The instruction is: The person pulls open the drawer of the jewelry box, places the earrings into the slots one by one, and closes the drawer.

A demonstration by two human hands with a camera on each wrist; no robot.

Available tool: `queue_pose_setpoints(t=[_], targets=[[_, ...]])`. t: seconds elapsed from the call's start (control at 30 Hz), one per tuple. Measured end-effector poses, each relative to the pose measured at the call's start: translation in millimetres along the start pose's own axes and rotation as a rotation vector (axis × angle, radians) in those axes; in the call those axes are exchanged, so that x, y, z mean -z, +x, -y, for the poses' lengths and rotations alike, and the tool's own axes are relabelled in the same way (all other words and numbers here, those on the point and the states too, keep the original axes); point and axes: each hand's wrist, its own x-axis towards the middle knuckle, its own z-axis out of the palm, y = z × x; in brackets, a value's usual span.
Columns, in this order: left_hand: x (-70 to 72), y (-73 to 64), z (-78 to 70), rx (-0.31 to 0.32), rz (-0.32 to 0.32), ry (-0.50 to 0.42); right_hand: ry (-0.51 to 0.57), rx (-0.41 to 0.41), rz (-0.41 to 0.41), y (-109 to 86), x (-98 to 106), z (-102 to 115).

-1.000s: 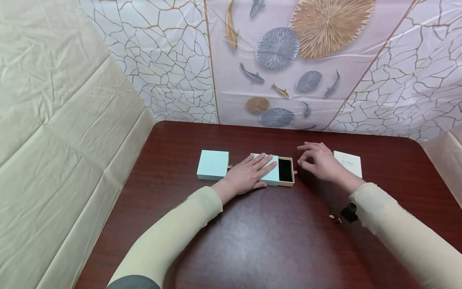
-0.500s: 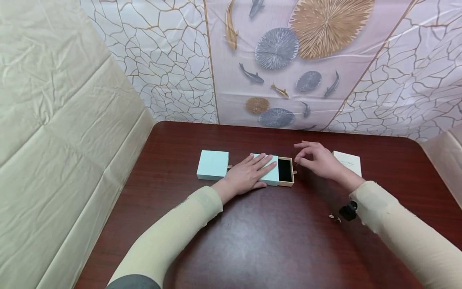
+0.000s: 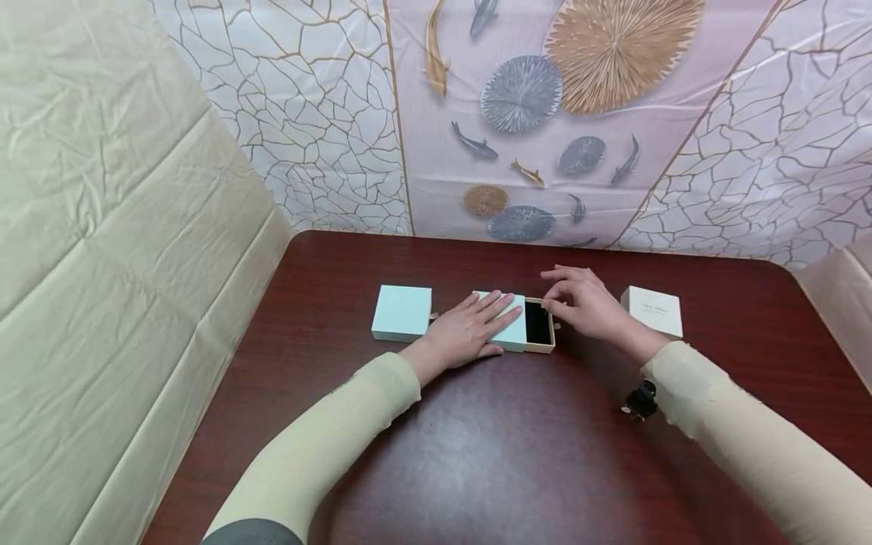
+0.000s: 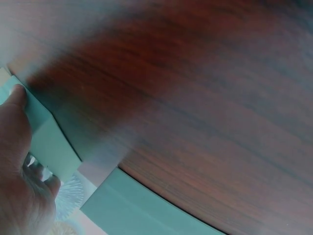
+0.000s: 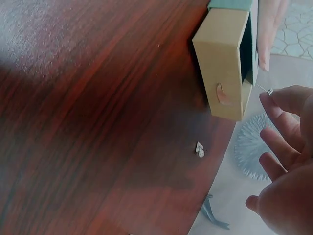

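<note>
My left hand [image 3: 466, 329] lies with fingers straight and spread across the mint-green sleeve [image 3: 515, 338] of a small drawer box. From the sleeve's right end the beige drawer [image 5: 217, 49] is pulled partly out, showing a black lining [image 3: 537, 324] and a ribbon tab [image 5: 222, 95]. At the drawer's far right corner my right hand [image 3: 582, 303] pinches a tiny silvery stud earring [image 5: 270, 91] between thumb and forefinger, its thin pin pointing to the drawer opening. The other fingers of that hand are loosely bent. In the left wrist view my left hand [image 4: 17, 161] covers part of the sleeve.
A second mint-green box [image 3: 402, 310], closed, stands to the left. At the right is a white box [image 3: 652, 309] with writing on its lid. Small shiny pieces [image 3: 625, 409] lie near my right sleeve; another small silvery piece [image 5: 199, 149] lies near the drawer. A patterned cloth hangs behind the table.
My right hand has moved left with the stud earring, from beside the drawer to over its far right corner. My left hand has stayed on the sleeve.
</note>
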Motion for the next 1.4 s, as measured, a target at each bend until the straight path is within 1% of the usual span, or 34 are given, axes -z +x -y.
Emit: queue_pose_setpoints(t=[0.23, 0.6, 0.93, 1.17, 1.4], targets=[[0.3, -0.2, -1.0, 0.001, -0.001, 0.022, -0.046, -0.006, -0.02, 1.7, -9, 4], [-1.5, -0.7, -1.7, 0.007, -0.009, 0.018, -0.088, -0.007, -0.055, 4.6, -20, 0], [-0.5, -0.8, -1.6, 0.009, -0.014, 0.021, -0.115, -0.009, -0.047, 7.2, -23, -3], [-1.0, -0.3, -1.2, 0.01, -0.015, 0.026, -0.096, -0.004, -0.048, 7.9, -25, -2], [-1.4, 0.0, -1.2, 0.008, -0.018, 0.034, -0.105, 0.006, -0.051, 8.2, -26, -1]])
